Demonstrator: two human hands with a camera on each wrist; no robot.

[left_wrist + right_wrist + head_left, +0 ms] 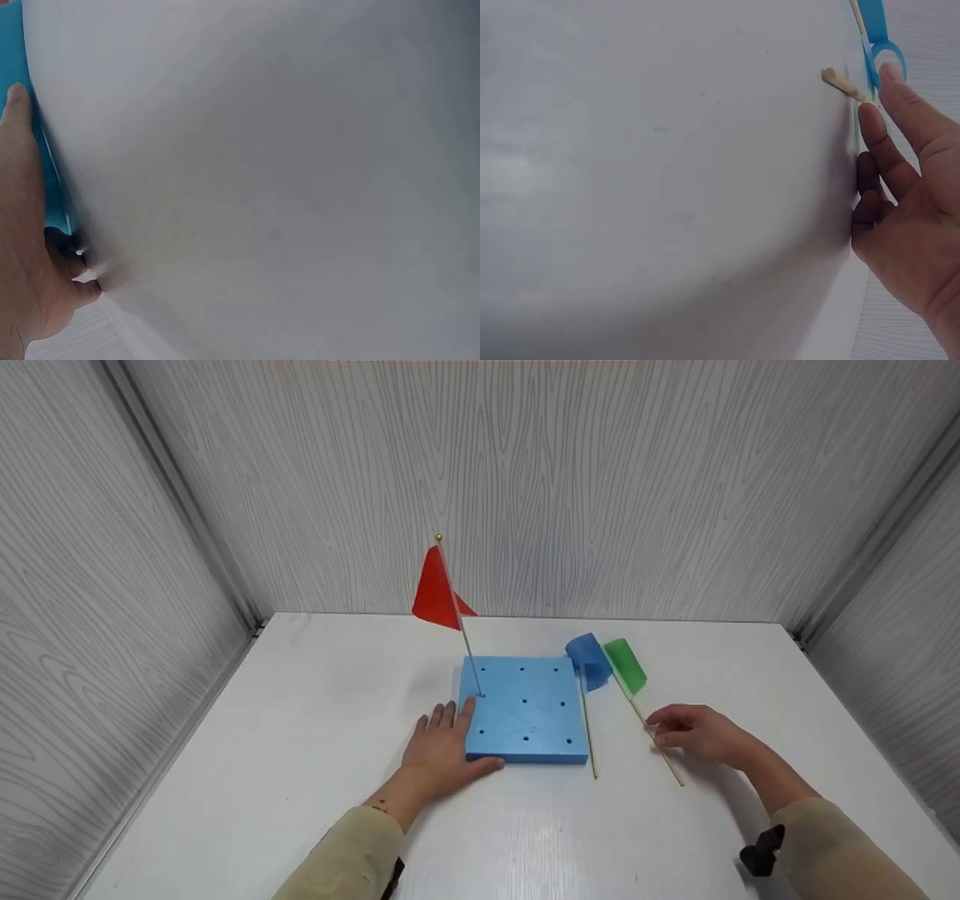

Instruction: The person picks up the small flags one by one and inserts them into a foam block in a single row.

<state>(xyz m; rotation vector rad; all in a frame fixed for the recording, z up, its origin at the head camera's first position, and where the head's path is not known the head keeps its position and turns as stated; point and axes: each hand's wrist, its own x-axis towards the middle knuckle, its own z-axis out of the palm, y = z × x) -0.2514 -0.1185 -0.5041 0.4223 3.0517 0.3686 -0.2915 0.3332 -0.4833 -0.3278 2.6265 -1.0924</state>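
Note:
A light blue block (pixel 517 720) with several small holes lies on the table in the head view. A red flag (pixel 436 592) on a thin stick stands in one of its left-side holes, leaning left. My left hand (pixel 442 750) rests against the block's left side, fingers fairly straight, thumb along the front edge. To the right, my right hand (pixel 701 731) pinches the stick of a green flag (pixel 627 666) between thumb and fingertip; the stick's bare end (pixel 840 80) shows in the right wrist view. A blue flag (pixel 590 661) lies beside the block's right edge.
The white table (pixel 315 720) carries all of this. Grey wood-patterned panels (pixel 525 495) enclose it at the back and both sides. The blue flag's stick lies between the block and the green flag, its cloth close to the green one.

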